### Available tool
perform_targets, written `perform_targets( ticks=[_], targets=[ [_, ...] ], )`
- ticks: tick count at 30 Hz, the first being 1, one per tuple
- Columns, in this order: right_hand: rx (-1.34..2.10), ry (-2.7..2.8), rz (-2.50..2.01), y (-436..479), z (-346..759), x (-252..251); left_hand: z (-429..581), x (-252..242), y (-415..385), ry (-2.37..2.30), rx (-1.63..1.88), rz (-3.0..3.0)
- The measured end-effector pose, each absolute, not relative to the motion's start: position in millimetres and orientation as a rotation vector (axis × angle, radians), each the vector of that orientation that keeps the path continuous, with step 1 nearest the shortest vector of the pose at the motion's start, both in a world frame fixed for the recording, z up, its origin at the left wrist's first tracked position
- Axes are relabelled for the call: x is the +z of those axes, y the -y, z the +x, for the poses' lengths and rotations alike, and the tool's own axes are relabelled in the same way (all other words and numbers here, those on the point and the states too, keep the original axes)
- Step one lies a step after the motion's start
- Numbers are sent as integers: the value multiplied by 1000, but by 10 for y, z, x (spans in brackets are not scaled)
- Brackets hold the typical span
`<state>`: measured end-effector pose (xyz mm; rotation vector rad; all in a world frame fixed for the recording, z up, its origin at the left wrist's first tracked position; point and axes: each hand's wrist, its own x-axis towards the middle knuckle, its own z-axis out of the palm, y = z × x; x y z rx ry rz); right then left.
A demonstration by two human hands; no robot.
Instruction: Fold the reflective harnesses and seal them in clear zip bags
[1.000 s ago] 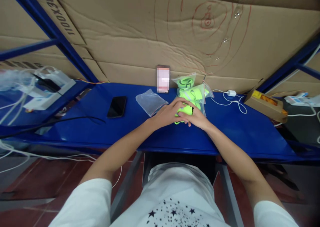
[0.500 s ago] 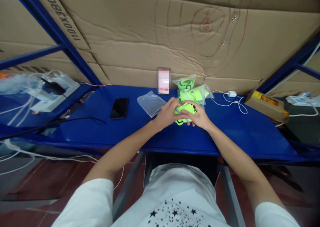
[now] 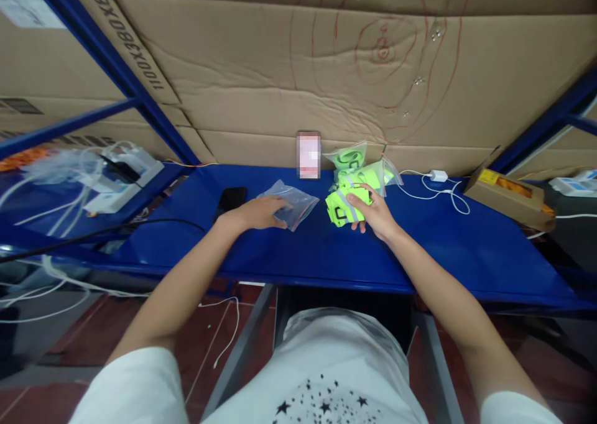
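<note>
A folded bundle of neon yellow-green strap (image 3: 342, 207) with a grey stripe and a black buckle is gripped in my right hand (image 3: 373, 211), thumb on top. To its left, my left hand (image 3: 268, 212) rests at the near left part of a clear plastic bag (image 3: 298, 205), fingers curved over it and apart; whether they pinch the film cannot be made out. Behind the bundle lie bagged neon straps: one clear bag (image 3: 349, 156) at the back and another (image 3: 366, 176) just in front of it, partly covered by the held bundle.
On the blue table (image 3: 298, 256), a dark phone (image 3: 232, 198) lies partly behind my left wrist. A lit phone (image 3: 308, 155) leans on the cardboard wall. To the right are a white charger (image 3: 437, 175) with cable and an open cardboard box (image 3: 506, 197). Power strips (image 3: 121, 178) sit left.
My left hand has let go of the strap bundle and moved left onto the clear bag. My right hand keeps the bundle alone. The view has shifted slightly.
</note>
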<state>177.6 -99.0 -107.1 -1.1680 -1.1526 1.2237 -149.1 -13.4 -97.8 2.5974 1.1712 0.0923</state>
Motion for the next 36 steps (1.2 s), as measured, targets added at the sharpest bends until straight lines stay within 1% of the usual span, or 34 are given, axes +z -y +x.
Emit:
perform_targets(
  ticks=[4, 7, 11, 16, 21, 23, 27, 30, 33, 36],
  targets=[
    [1276, 1126, -1157, 994, 1720, -1136, -1287, -928, 366, -1150, 91, 2642],
    [1283, 1091, -1178, 985, 1701, -1168, -1157, -900, 299, -1019, 123, 2710],
    [1319, 1042, -1152, 970, 1688, -1170, -1056, -963, 135, -1000, 31, 2560],
    [1318, 967, -1080, 939, 1705, -1148, -920, -1010, 219, -709, 249, 2522],
    [1305, 939, -1080, 940, 1704, -1139, -760, -1157, 394, -913, 37, 2567],
    [1291, 934, -1075, 947, 1697, -1125, -698, -1220, 442, -980, 30, 2562],
    [1332, 903, -989, 935, 1725, -1099, -646, -1215, 471, -967, 214, 2499],
    [1388, 942, -932, 936, 1760, -1084, -655, -1087, 445, -804, 400, 2363],
    [1324, 1019, -1005, 962, 1752, -1071, -644, -926, 405, -683, 521, 2327],
    [1266, 1053, -1072, 979, 1716, -1072, -601, -831, 372, -699, 637, 2381]
  ],
)
